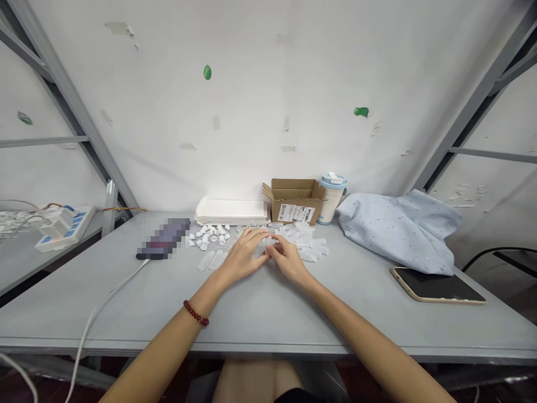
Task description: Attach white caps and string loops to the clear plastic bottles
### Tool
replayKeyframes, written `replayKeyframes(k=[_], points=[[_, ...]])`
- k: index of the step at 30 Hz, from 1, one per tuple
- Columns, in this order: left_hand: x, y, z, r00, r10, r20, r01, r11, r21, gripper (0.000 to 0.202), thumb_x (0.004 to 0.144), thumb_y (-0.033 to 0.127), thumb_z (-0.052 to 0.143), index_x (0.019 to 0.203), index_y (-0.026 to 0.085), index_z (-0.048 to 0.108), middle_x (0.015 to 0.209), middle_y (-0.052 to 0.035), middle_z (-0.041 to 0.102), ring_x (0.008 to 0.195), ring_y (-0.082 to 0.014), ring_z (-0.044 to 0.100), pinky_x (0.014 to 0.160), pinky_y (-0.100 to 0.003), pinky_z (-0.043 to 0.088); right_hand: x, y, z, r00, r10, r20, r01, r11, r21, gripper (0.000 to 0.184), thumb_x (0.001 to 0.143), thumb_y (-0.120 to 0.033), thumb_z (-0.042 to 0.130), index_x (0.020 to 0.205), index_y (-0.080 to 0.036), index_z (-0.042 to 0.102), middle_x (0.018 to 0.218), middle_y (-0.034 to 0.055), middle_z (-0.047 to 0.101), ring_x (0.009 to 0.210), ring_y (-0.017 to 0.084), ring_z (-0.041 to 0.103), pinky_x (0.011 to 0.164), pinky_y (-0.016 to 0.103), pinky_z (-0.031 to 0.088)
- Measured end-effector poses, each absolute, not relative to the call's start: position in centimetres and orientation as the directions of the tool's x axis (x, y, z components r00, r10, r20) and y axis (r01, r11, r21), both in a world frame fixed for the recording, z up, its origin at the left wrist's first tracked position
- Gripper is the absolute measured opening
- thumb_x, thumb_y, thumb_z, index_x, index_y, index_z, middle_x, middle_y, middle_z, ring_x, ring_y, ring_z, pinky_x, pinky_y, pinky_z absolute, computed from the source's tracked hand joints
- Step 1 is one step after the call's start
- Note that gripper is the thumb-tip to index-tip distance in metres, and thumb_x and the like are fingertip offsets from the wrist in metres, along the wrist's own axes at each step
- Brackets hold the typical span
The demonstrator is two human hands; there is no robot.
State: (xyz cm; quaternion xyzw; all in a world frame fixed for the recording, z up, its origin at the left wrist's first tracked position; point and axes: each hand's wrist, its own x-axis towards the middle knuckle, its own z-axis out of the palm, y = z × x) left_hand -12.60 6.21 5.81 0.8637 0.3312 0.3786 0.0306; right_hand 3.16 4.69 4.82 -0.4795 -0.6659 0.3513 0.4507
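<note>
My left hand and my right hand meet over the middle of the table. Their fingers close on a small translucent white piece, mostly covered by the fingertips, so its exact kind does not show. Just right of my right hand lies a loose pile of flat, frosted translucent plastic pieces. Several small white plastic caps are scattered behind and left of my left hand. Beside the left wrist, a few elongated translucent pieces lie flat, partly hidden by that hand.
Against the wall stand a white stack of sheets, an open cardboard box and a lidded cup. Light blue cloth and a phone lie at right. A pixelated dark device with a white cable is at left.
</note>
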Motion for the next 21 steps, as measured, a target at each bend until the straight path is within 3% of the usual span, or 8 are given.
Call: replayKeyframes(k=[9,15,21], points=[[-14.2,5.4,7.5,0.535,0.673,0.51,0.635,-0.719,0.283,0.034,0.074,0.025,0.063,0.107,0.017,0.06,0.112,-0.0086,0.061,0.108,-0.0257,0.048,0.093,-0.041,0.043,2.9,4.5,4.5,-0.203,0.951,0.231,0.355,0.292,-0.888,0.036,0.085,-0.032,0.047,0.115,-0.012,0.051,0.071,0.0027,0.067,0.065,0.015,0.06,0.066,0.029,0.044],[-18.8,4.6,8.3,0.531,0.796,0.29,0.692,-0.605,0.394,0.044,0.07,0.034,0.066,0.111,0.022,0.059,0.117,-0.0068,0.06,0.115,-0.0264,0.045,0.097,-0.043,0.039,2.8,4.4,4.8,-0.189,0.959,0.211,0.346,0.267,-0.899,0.037,0.086,-0.031,0.046,0.118,-0.013,0.047,0.077,0.0038,0.068,0.066,0.015,0.06,0.066,0.029,0.045],[-21.2,4.2,9.3,0.547,0.831,0.102,0.731,-0.534,0.426,0.047,0.069,0.039,0.065,0.112,0.024,0.058,0.119,-0.0047,0.058,0.118,-0.0258,0.043,0.099,-0.041,0.037,2.7,4.4,4.5,-0.218,0.95,0.223,0.371,0.292,-0.882,0.035,0.086,-0.028,0.046,0.118,-0.014,0.049,0.076,0.0027,0.067,0.063,0.014,0.059,0.065,0.028,0.046]])
